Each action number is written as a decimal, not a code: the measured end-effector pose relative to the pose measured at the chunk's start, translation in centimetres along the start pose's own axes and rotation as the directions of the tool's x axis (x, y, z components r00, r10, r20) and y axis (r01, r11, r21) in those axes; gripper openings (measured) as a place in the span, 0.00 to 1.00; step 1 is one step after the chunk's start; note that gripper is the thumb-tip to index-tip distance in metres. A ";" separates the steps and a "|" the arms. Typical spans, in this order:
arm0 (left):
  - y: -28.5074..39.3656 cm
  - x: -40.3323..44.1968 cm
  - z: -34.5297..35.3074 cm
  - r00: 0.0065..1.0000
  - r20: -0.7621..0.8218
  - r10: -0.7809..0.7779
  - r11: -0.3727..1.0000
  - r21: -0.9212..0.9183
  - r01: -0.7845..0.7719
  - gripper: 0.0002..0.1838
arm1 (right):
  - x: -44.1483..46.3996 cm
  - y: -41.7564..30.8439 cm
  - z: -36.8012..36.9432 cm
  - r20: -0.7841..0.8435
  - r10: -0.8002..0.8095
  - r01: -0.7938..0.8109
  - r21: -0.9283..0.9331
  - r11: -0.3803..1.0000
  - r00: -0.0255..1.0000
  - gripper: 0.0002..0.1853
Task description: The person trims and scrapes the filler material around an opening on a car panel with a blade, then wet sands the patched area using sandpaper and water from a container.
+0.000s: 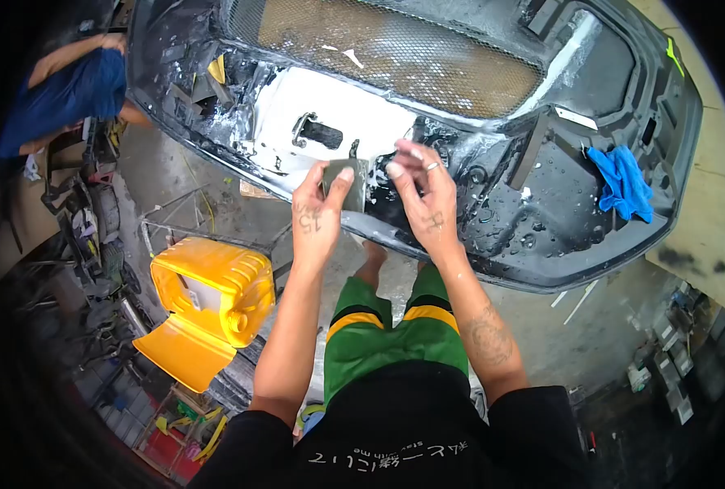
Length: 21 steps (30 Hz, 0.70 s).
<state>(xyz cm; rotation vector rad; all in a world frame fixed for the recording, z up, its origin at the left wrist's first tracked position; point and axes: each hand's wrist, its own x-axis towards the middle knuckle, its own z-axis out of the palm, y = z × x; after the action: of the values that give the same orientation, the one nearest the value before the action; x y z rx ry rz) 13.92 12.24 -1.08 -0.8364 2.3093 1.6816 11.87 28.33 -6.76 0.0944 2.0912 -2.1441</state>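
Observation:
A grey-green piece that looks like folded sandpaper (352, 186) is pinched between the thumb and fingers of my left hand (317, 210). To its right, my right hand (429, 196) is raised with fingers apart and slightly bent, the tips blurred, holding nothing I can see. Both hands are over the near edge of a large black moulded panel (501, 220) with a mesh grille (427, 53). A white smooth patch (297, 102) on the panel surrounds a dark slot. Water drops and whitish residue wet the black surface.
A blue cloth (623, 183) lies on the panel's right side. Dark scraps (189, 106) rest on its left. A cut-open yellow jerrycan (211, 281) stands lower left, near piled parts (105, 212). Another person in dark blue clothing (73, 102) is at the upper left.

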 end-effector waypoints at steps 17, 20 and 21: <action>0.2 1.5 -4.8 0.791 0.494 0.361 0.912 -0.011 -0.409 0.33 | -4.3 -1.2 2.9 -0.117 0.511 -0.410 0.459 0.788 0.851 0.14; 0.6 1.5 -5.3 0.486 0.675 0.555 0.459 0.239 -0.856 0.37 | -5.0 -1.2 2.9 -0.181 0.500 -0.417 0.357 0.836 0.847 0.14; 0.7 1.4 -5.4 0.381 0.788 0.483 0.315 0.250 -0.916 0.39 | -4.9 -1.5 2.9 -0.152 0.509 -0.414 0.412 0.812 0.847 0.13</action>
<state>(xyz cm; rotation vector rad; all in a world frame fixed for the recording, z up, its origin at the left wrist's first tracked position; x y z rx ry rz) 13.38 6.93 0.77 1.0143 2.5675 0.7888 16.66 25.74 -4.52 0.8773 1.5135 -2.2440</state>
